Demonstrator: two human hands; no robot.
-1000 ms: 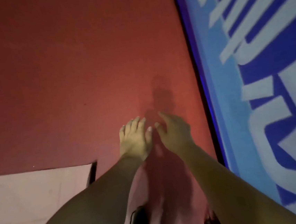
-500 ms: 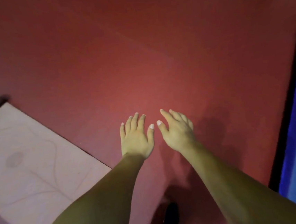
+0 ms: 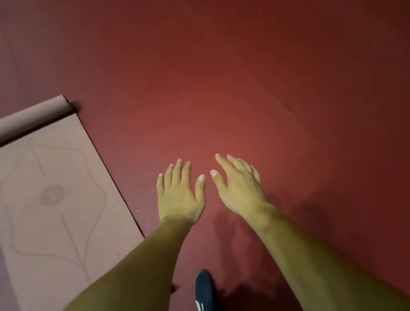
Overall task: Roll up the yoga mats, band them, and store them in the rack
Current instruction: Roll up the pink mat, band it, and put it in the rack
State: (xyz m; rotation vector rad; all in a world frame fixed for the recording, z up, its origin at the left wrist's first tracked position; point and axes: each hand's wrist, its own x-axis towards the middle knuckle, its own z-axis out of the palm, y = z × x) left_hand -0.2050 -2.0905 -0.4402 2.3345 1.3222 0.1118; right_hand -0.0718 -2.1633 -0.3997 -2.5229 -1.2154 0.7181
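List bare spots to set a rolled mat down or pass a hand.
Biggest free patch: red floor beyond the left hand and right hand, and to their right. A bare strip runs between the long edge of the pink yoga mat and the left hand. Crowded: bottom centre (forearms, dark shoe); its rolled end fills far left.

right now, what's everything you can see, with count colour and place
yoga mat: one, dusty pink with a faint line pattern, flat on the floor at left; its rolled end lies at the far side
floor: one, red, fills the view
shoe: one, dark with a pale patch, bottom centre
left hand: one, bare, centre, fingers straight, holding nothing
right hand: one, bare, beside the left, fingers straight, holding nothing
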